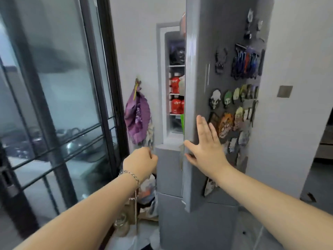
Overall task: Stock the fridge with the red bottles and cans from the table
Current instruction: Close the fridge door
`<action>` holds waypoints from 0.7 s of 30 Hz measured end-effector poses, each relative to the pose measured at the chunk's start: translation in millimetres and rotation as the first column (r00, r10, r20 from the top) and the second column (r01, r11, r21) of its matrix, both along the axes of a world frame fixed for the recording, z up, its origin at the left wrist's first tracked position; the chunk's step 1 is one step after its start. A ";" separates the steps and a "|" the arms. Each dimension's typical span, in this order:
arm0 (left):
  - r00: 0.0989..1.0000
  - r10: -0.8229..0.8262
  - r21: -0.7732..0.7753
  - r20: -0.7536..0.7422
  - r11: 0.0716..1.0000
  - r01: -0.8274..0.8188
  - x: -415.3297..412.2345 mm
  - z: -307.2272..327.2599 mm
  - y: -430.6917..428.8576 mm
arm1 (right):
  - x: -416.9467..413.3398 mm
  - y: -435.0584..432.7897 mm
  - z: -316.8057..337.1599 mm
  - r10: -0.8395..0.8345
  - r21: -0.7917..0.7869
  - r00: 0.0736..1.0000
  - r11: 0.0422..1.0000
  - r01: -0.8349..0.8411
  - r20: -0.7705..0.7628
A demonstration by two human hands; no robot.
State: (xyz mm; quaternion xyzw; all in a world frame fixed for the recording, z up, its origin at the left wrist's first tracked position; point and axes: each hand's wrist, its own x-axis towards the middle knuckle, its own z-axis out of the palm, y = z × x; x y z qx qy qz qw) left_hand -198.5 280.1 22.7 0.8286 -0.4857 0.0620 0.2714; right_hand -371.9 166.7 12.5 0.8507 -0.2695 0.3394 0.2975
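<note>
White writing runs across the labels of the red bottles [175, 85], too blurred to read; they stand on two shelves inside the fridge [170, 168], seen through the narrow gap up and left of the right fingertips. The right hand [207, 147] lies flat on the outside of the grey fridge door [198, 69], fingers spread and pointing up, thumb out toward the door's edge, holding nothing. The left hand [141, 162] is curled into a loose empty fist beside the fridge's lower front, a chain bracelet [130, 175] at its wrist. Character magnets [234, 109] crowd the door just right of the right fingers. A purple bag [137, 116] hangs on the wall above the left knuckles.
</note>
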 end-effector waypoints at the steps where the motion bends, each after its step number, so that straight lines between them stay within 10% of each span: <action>1: 1.000 0.005 0.005 -0.011 1.000 -0.005 15.9 -0.3 -1.4 | 21.2 -6.6 1.1 -0.002 0.007 1.000 1.000 0.002 -0.013; 21: 0.989 0.110 0.179 -0.103 0.980 -0.090 264.1 19.4 -208.8 | 306.6 -233.8 15.6 -0.176 -0.009 0.961 0.984 0.178 -0.214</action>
